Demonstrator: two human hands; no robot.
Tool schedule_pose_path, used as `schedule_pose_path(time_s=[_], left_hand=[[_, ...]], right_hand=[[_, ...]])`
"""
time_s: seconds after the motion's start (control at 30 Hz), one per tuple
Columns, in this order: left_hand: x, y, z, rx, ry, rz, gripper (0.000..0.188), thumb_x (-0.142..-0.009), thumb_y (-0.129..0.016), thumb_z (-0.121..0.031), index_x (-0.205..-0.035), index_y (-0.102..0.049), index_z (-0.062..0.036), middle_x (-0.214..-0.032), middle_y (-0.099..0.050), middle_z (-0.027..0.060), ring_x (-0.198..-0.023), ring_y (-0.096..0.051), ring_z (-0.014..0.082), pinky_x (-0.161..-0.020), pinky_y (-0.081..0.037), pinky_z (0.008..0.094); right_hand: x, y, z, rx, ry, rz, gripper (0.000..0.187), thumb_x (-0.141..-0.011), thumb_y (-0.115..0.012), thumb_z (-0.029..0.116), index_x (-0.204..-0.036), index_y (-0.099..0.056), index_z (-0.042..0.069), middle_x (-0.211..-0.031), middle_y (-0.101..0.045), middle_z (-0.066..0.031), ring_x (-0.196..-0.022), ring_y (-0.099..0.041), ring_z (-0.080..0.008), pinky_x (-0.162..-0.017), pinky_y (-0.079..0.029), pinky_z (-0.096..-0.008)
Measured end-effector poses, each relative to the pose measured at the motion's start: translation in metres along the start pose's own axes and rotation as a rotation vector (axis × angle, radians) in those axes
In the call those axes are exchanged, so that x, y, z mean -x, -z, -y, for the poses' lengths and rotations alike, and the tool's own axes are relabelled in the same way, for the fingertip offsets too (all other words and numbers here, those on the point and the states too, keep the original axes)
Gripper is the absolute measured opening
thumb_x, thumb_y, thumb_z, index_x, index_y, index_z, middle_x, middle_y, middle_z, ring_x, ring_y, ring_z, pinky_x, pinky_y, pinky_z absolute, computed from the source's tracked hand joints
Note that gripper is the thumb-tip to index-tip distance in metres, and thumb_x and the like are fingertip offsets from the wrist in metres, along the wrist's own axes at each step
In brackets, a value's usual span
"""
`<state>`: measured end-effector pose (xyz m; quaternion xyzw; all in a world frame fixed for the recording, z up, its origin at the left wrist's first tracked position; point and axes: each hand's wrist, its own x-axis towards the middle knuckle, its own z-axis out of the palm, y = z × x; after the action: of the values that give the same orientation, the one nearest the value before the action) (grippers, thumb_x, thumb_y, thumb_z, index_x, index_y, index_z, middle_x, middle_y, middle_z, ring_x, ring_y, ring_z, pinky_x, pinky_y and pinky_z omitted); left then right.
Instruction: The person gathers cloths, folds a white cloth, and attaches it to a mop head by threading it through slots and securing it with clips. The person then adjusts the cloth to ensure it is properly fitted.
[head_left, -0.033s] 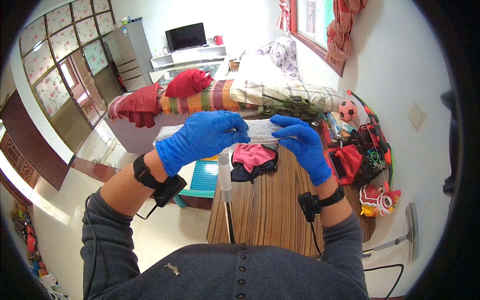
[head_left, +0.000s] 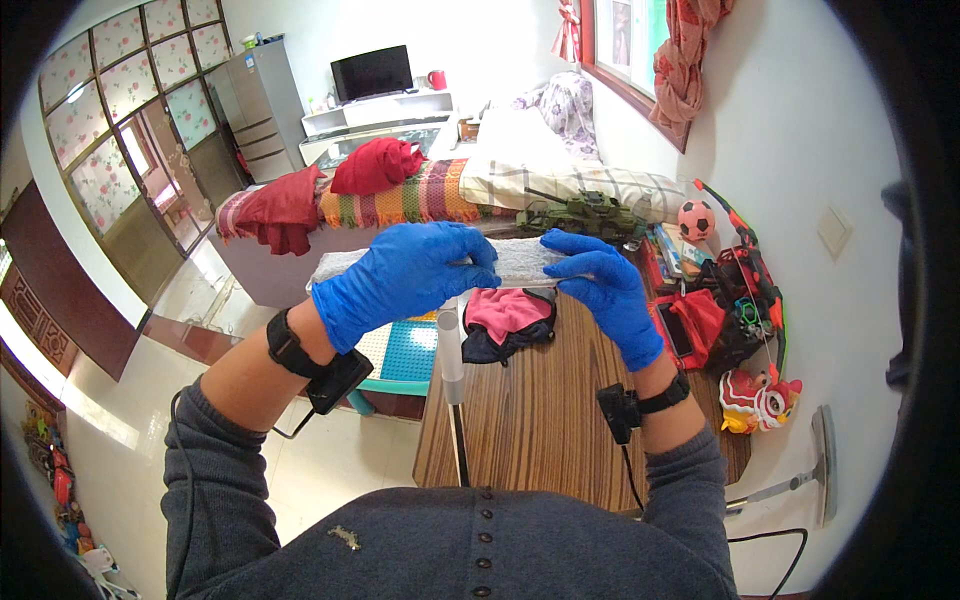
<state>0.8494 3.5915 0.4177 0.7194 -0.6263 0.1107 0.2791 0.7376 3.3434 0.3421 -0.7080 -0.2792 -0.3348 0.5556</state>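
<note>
A flat mop is held up in front of me, its long head level and covered by a fluffy grey-white mop pad [head_left: 525, 260]. From the middle of that head the white and silver pole [head_left: 451, 355] runs down toward my body. My left hand [head_left: 405, 275], in a blue glove, is closed around the pad left of the middle, thumb and fingertips pinching its near edge. Also gloved in blue, my right hand [head_left: 605, 290] grips the pad near its right end, fingers above and thumb below. The pad's left end sticks out past my left hand.
Below lies a wood-grained table [head_left: 560, 420] with a pink and dark cloth [head_left: 505, 318] on it. A building-brick play table [head_left: 400, 350] stands left. Toys, a pink ball [head_left: 696, 220] and a red bag [head_left: 690, 325] crowd the right; another flat mop [head_left: 825, 465] leans at the wall.
</note>
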Motion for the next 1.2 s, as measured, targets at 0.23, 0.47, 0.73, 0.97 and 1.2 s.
schedule_pose_path(time_s=[0.23,0.47,0.73,0.97,1.2], left_hand=[[-0.004,-0.003,-0.007,-0.147,-0.081,0.004,0.026,-0.087,-0.068,-0.033,-0.101,-0.067,-0.0108,-0.094,-0.069,0.008,-0.078,-0.068,0.028,-0.07,-0.055,0.0339],[-0.009,-0.004,-0.021,-0.179,0.245,0.154,0.038,-0.089,-0.067,-0.034,-0.12,-0.062,-0.0118,-0.114,-0.064,0.0136,-0.1,-0.066,0.032,-0.083,-0.054,0.0378],[-0.01,-0.014,-0.009,-0.382,0.076,0.124,0.052,-0.091,-0.061,-0.039,-0.128,-0.057,-0.0028,-0.136,-0.053,0.0194,-0.113,-0.061,0.0344,-0.095,-0.05,0.0403],[-0.012,-0.016,-0.007,-0.453,0.121,0.208,0.043,-0.093,-0.06,-0.034,-0.126,-0.059,-0.0065,-0.108,-0.067,0.0181,-0.093,-0.068,0.034,-0.079,-0.056,0.0404],[-0.016,-0.012,-0.011,-0.565,0.134,0.28,0.039,-0.089,-0.064,-0.023,-0.125,-0.06,-0.01,-0.091,-0.07,0.0146,-0.077,-0.07,0.0297,-0.066,-0.057,0.0379]], right_hand=[[0.004,0.008,-0.002,0.101,-0.025,0.071,0.018,-0.08,-0.073,0.001,-0.097,-0.075,0.008,-0.129,-0.061,-0.012,-0.129,-0.05,-0.0277,-0.109,-0.04,-0.04],[0.005,0.008,-0.015,0.064,-0.038,0.053,0.013,-0.082,-0.072,0.003,-0.094,-0.067,0.005,-0.127,-0.061,-0.014,-0.128,-0.051,-0.0295,-0.109,-0.037,-0.0427],[0.0,-0.004,-0.015,-0.099,-0.203,-0.095,0.035,-0.086,-0.068,0.0,-0.119,-0.058,0.005,-0.123,-0.063,-0.013,-0.117,-0.058,-0.0224,-0.1,-0.046,-0.0357],[-0.009,0.003,-0.016,0.25,-0.124,0.001,0.036,-0.084,-0.072,0.004,-0.119,-0.066,0.004,-0.117,-0.066,-0.0078,-0.109,-0.061,-0.018,-0.095,-0.049,-0.0318],[-0.009,0.007,-0.02,0.581,0.042,0.026,0.039,-0.077,-0.077,0.003,-0.115,-0.068,0.01,-0.106,-0.067,-0.008,-0.099,-0.063,-0.0224,-0.087,-0.051,-0.0323]])
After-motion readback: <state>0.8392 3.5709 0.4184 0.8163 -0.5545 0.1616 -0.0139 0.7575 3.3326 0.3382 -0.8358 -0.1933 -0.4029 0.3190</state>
